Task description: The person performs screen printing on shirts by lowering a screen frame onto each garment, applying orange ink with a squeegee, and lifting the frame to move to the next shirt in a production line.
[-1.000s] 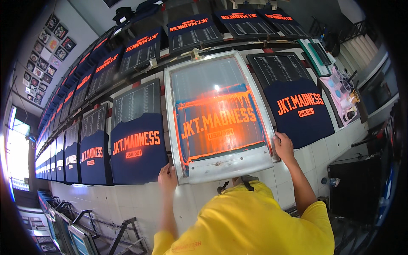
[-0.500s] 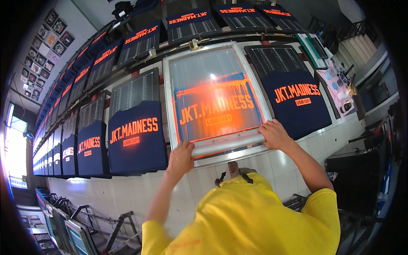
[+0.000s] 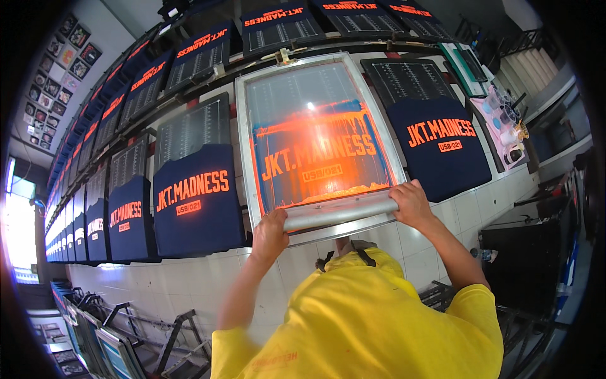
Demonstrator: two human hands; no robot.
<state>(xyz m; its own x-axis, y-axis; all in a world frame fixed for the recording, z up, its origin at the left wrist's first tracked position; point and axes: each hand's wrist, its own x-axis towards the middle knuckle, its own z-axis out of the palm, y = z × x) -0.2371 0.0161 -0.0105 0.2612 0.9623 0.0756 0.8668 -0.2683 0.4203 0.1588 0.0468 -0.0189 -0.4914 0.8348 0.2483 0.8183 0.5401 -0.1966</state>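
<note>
The metal bar (image 3: 341, 211) conceals the near strip of the framed screen (image 3: 319, 142), the palms of the left hand (image 3: 270, 234) and right hand (image 3: 413, 203) are hidden, the lower edge crops the yellow shirt (image 3: 363, 322), and the wall pictures (image 3: 55, 77) are too small to resolve.

Two grips (image 3: 270, 234) (image 3: 413, 205), one squeegee (image 3: 343, 212), one framed screen (image 3: 315, 151)

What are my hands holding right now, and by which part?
A silver squeegee, gripped at its two ends: the left hand on the left end, the right hand on the right.
</note>
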